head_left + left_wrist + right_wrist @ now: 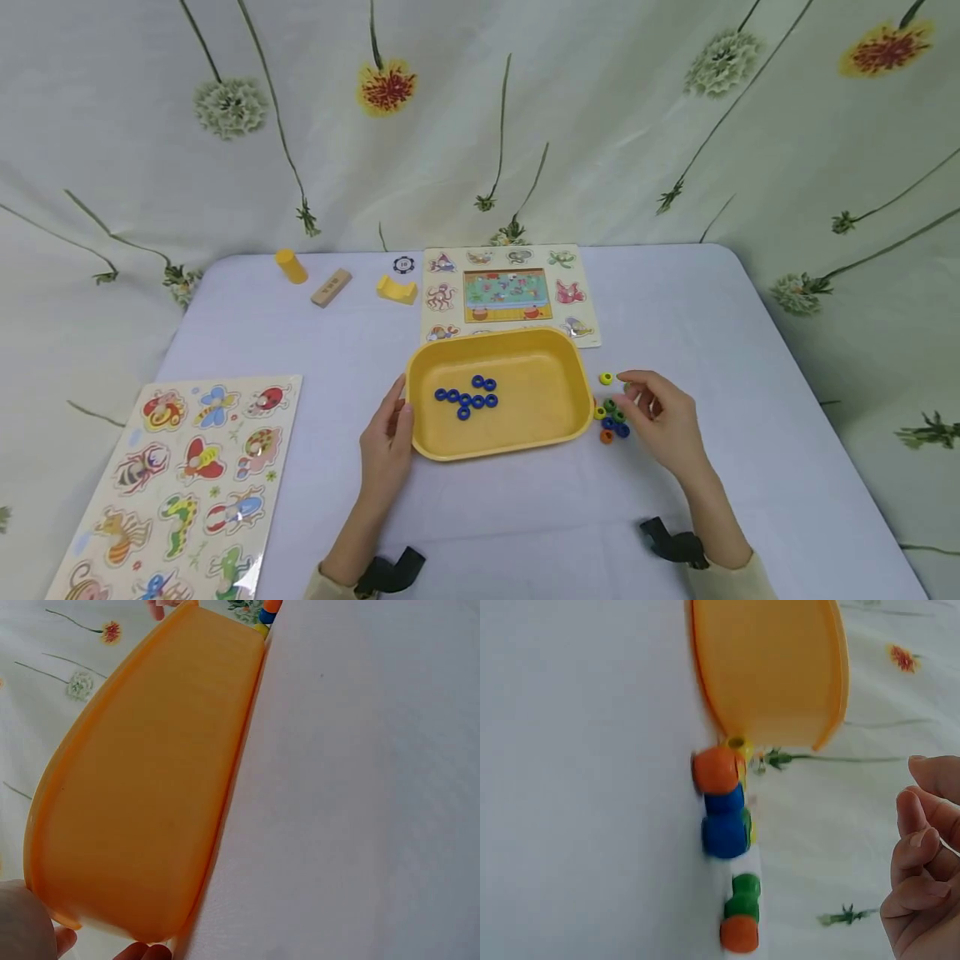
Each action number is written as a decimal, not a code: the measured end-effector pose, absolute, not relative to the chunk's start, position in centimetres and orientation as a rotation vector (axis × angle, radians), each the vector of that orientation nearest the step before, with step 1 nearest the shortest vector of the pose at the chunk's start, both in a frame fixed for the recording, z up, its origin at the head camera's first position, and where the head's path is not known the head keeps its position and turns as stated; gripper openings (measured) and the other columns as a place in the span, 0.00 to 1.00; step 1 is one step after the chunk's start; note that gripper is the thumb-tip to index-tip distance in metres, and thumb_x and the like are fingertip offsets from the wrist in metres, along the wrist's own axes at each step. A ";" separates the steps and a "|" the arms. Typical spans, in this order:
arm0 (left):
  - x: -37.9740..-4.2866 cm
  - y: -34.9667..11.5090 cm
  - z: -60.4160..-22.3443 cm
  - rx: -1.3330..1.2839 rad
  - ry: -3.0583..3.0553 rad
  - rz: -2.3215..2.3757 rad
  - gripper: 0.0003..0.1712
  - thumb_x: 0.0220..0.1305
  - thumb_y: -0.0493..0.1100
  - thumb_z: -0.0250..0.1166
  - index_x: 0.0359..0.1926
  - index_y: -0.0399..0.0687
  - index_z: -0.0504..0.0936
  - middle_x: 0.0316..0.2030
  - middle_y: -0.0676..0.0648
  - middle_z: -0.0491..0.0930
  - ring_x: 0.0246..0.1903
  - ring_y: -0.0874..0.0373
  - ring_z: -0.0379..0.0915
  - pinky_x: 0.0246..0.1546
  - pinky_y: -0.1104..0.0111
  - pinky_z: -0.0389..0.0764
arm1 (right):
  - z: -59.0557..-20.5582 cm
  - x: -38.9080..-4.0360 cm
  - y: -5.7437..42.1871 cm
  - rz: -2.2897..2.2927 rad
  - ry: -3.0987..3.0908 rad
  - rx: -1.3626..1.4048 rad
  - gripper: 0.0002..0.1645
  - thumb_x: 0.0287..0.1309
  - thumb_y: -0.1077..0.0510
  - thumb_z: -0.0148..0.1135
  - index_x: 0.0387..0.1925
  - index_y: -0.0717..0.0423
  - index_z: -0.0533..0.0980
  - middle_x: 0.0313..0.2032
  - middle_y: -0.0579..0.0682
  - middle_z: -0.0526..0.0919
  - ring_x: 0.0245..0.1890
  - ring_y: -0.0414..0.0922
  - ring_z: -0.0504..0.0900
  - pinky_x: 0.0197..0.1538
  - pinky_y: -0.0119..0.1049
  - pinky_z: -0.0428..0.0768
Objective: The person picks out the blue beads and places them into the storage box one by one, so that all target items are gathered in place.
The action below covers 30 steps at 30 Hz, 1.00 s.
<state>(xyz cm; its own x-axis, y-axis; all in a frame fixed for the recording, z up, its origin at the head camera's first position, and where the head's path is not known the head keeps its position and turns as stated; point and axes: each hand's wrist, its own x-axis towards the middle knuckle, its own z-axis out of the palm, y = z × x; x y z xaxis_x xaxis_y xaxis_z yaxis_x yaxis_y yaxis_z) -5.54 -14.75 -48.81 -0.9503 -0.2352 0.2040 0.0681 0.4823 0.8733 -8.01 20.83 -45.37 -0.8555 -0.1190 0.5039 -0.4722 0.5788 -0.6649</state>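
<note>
A yellow plastic tray (525,429) with several blue ring-shaped beads (465,400) inside stands on the table. My left hand (386,454) holds the tray's left end, its thumb and fingers at the rim and outer wall. Beside the right end lies a small pile of blue, green, yellow and orange beads (726,834). Over that pile is my right hand (660,425), its fingers bent and the thumb apart from the index finger. The right wrist view shows nothing between these fingertips, while in the head view a bit of green appears in the gap.
Behind the tray lies an animal puzzle board (592,333), partly covered by it. A large insect puzzle board (168,450) is at the left. Farther back are a yellow cylinder (291,266), a wooden block (331,287), a yellow curved block (397,289) and a round token (403,264).
</note>
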 end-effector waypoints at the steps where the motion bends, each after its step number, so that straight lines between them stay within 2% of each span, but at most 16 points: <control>1: -5.5 -14.8 -48.8 0.143 -2.436 -1.455 0.23 0.65 0.48 0.48 0.61 0.70 0.62 0.37 0.50 0.77 0.31 0.63 0.70 0.32 0.76 0.74 | -46.3 -8.0 21.7 1.165 -2.400 0.421 0.15 0.48 0.58 0.64 0.41 0.53 0.77 0.23 0.39 0.72 0.19 0.33 0.61 0.19 0.25 0.61; 5: -5.5 -14.8 -48.8 0.158 -2.433 -1.455 0.23 0.65 0.49 0.48 0.61 0.72 0.62 0.36 0.51 0.77 0.30 0.63 0.70 0.30 0.76 0.73 | -50.2 -8.2 24.4 1.097 -2.400 0.268 0.17 0.48 0.53 0.65 0.42 0.46 0.76 0.22 0.36 0.71 0.18 0.32 0.61 0.18 0.25 0.59; 8: -5.5 -14.8 -48.8 0.160 -2.428 -1.458 0.23 0.65 0.49 0.48 0.61 0.72 0.62 0.36 0.52 0.77 0.30 0.63 0.69 0.30 0.76 0.73 | -51.5 -8.0 24.9 1.085 -2.425 0.259 0.17 0.47 0.53 0.65 0.42 0.45 0.76 0.22 0.35 0.70 0.18 0.33 0.61 0.19 0.26 0.59; 13: -5.5 -14.7 -48.7 0.153 -2.433 -1.453 0.23 0.65 0.48 0.48 0.61 0.70 0.62 0.36 0.50 0.77 0.30 0.63 0.69 0.30 0.76 0.73 | -50.6 -6.7 24.3 1.095 -2.495 0.309 0.16 0.46 0.53 0.66 0.39 0.49 0.76 0.21 0.36 0.69 0.19 0.29 0.60 0.19 0.26 0.60; 19: -5.4 -14.8 -48.7 0.156 -2.422 -1.458 0.23 0.65 0.48 0.48 0.61 0.70 0.63 0.36 0.51 0.77 0.30 0.64 0.69 0.30 0.77 0.73 | -48.9 -5.6 23.5 1.132 -2.660 0.318 0.15 0.42 0.55 0.69 0.35 0.53 0.77 0.20 0.39 0.70 0.18 0.32 0.62 0.20 0.26 0.62; 24: -5.4 -14.7 -48.7 0.148 -2.427 -1.462 0.23 0.65 0.48 0.48 0.61 0.71 0.62 0.36 0.51 0.77 0.29 0.63 0.68 0.29 0.76 0.72 | -48.8 -5.4 23.1 1.010 -2.818 0.223 0.14 0.41 0.51 0.69 0.31 0.49 0.77 0.19 0.38 0.70 0.17 0.33 0.62 0.19 0.26 0.62; 30: -5.6 -14.7 -49.0 0.146 -2.423 -1.441 0.23 0.65 0.49 0.47 0.61 0.71 0.62 0.35 0.52 0.76 0.29 0.63 0.68 0.28 0.77 0.72 | -48.8 -5.6 22.7 0.909 -2.861 0.193 0.12 0.40 0.53 0.70 0.29 0.49 0.77 0.18 0.38 0.69 0.17 0.35 0.63 0.19 0.27 0.61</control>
